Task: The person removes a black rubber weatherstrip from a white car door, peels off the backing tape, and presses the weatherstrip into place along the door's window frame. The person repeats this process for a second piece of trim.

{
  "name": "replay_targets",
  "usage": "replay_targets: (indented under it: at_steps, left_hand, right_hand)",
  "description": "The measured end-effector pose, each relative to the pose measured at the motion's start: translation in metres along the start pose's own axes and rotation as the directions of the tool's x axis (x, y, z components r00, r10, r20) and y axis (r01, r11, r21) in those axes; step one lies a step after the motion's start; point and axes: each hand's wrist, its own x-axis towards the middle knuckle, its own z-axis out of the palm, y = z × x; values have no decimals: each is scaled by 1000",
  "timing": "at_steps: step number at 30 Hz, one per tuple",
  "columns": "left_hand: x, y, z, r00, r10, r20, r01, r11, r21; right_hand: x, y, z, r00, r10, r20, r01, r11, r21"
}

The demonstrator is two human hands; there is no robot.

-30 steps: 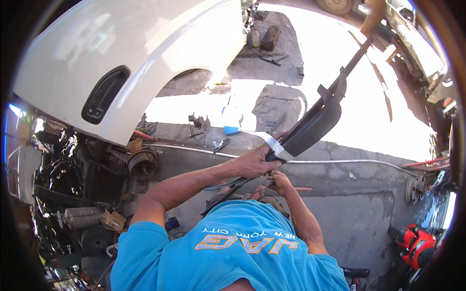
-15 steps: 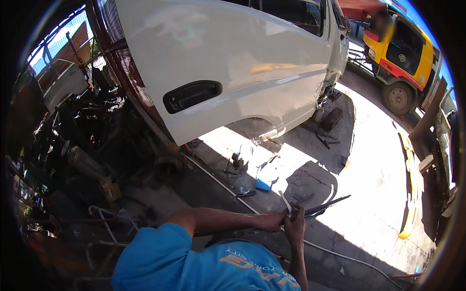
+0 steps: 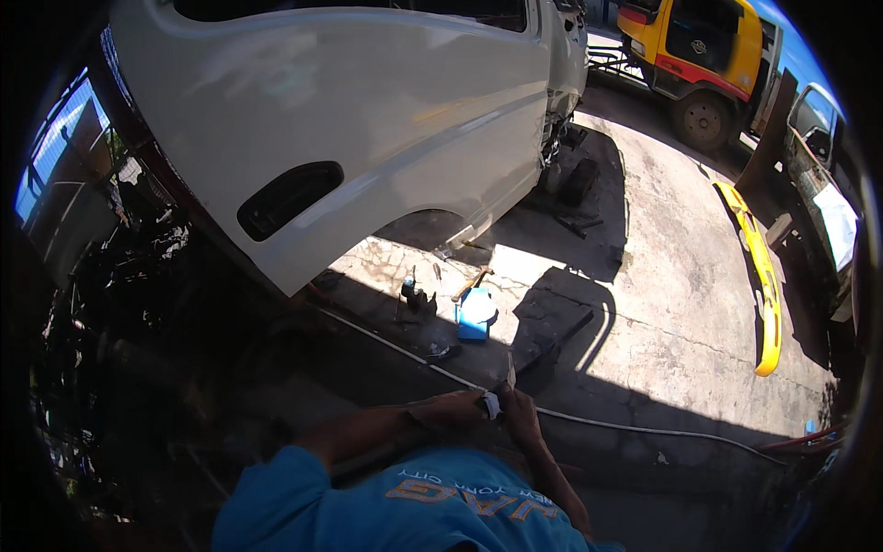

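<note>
My left hand (image 3: pixel 467 405) and my right hand (image 3: pixel 521 414) are together low in front of me, nearly touching, fingers closed. At the left hand's fingertips shows a small white piece (image 3: pixel 492 405), its material unclear. A narrow pale strip (image 3: pixel 511 370) sticks up from the fingers of my right hand. Just beyond the hands lies a dark area with a long dark shape (image 3: pixel 556 342); whether I hold it cannot be made out. My fingers' exact grip is hidden in shade.
A white vehicle door panel (image 3: pixel 386 120) with a dark handle recess stands ahead. On the concrete lie a blue box (image 3: pixel 474 317), a hammer (image 3: pixel 471 283) and a drill-like tool (image 3: pixel 411 293). A white hose (image 3: pixel 625 425) crosses nearby. A yellow bumper (image 3: pixel 759 276) lies right, a yellow truck (image 3: pixel 704 55) beyond.
The view has swung right, so the scene sits further left. My hands have moved closer to my body, still together. Long dark strips that stuck out rightward from my right hand no longer show there.
</note>
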Motion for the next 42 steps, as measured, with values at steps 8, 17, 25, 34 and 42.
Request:
replay_targets:
  at_steps: [8,17,25,34,42]
  left_hand:
    - [-19,12,-21,986,162,36,-127,876,-465]
    - [-71,121,-7,912,181,367,-233,967,102]
    - [-83,113,-2,904,288,317,-323,944,66]
    - [-82,132,-23,960,260,102,-231,944,-234]
    - [-50,144,-32,963,264,54,-237,926,-294]
  right_hand:
    - [-14,171,-39,959,-136,248,-243,53,969]
    - [174,241,-58,858,-440,-265,471,880,66]
    - [195,136,-117,701,-135,-701,482,814,325]
    - [81,251,-118,939,210,-273,-186,976,112]
    - [-13,184,-128,745,318,-586,-251,948,195]
